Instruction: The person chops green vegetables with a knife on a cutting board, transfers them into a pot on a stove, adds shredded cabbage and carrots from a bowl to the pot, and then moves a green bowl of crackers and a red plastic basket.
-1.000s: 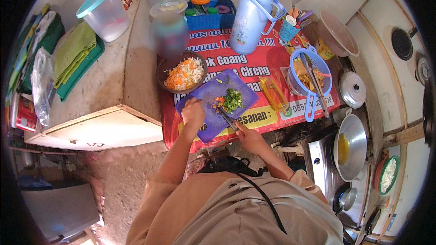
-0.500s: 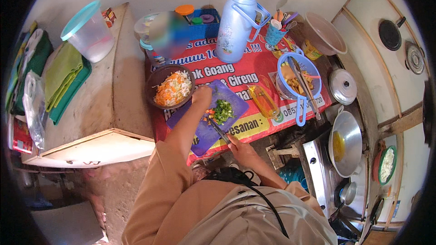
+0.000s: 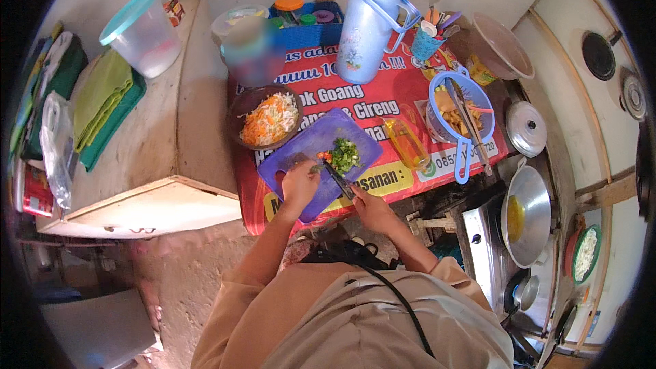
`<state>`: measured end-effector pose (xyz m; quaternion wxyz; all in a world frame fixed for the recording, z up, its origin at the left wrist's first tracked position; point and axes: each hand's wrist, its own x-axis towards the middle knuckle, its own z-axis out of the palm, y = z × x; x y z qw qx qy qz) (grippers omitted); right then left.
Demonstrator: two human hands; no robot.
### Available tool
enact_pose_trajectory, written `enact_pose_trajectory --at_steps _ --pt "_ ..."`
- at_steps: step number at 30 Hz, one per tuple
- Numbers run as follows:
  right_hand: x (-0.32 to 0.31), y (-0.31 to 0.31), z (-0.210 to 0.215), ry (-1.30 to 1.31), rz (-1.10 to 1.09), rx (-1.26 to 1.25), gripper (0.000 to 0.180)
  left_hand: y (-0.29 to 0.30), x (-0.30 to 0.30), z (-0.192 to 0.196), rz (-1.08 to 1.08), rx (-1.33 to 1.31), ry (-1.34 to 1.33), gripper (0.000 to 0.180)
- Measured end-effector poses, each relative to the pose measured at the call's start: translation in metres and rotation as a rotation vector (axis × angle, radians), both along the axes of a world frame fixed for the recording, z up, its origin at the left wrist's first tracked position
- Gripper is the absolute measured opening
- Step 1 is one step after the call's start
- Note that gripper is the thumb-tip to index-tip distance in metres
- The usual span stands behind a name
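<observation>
My right hand (image 3: 372, 208) grips the handle of a knife (image 3: 339, 181), whose blade lies on a purple cutting board (image 3: 301, 147). Beside the blade sit a pile of chopped greens (image 3: 346, 156) and a few chopped orange-red bits (image 3: 324, 156). My left hand (image 3: 298, 184) is over the board's near left part, left of the knife, its fingers drawn together. A small dark bit shows at the fingertips; I cannot make out what it is. Behind the board's left corner stands a brown bowl (image 3: 238, 115) of shredded orange and white vegetables (image 3: 270, 119).
A bottle of yellow oil (image 3: 408, 145) lies right of the board. Beyond it, a blue basket (image 3: 437, 123) holds food and tongs (image 3: 467, 119). A tall blue flask (image 3: 369, 31) stands at the back. At right, a wok (image 3: 536, 215) with oil sits on a stove (image 3: 478, 249).
My left hand has come back from beside the bowl to the near left of the board. The knife stays by the greens in my right hand. The whole view has shifted slightly.
</observation>
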<state>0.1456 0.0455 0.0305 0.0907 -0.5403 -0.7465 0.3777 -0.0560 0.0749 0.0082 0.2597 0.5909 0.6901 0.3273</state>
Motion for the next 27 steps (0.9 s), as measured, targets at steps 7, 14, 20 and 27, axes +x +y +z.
enact_pose_trajectory --at_steps 7,14,20,27 --pt "-0.001 -0.008 0.008 0.011 0.016 0.165 0.040 -0.016 -0.002 -0.015 -0.021 0.183 0.184 0.011" --pt "-0.011 -0.005 0.041 -0.250 0.145 0.121 0.039 -0.013 -0.007 -0.013 -0.091 0.124 0.249 0.012" --pt "-0.017 -0.001 0.010 -0.214 0.098 0.150 0.041 -0.011 -0.002 -0.010 -0.139 0.099 0.320 0.014" --pt "-0.009 -0.007 0.023 -0.226 0.182 0.140 0.043 -0.014 -0.005 -0.012 -0.042 0.073 0.274 0.014"
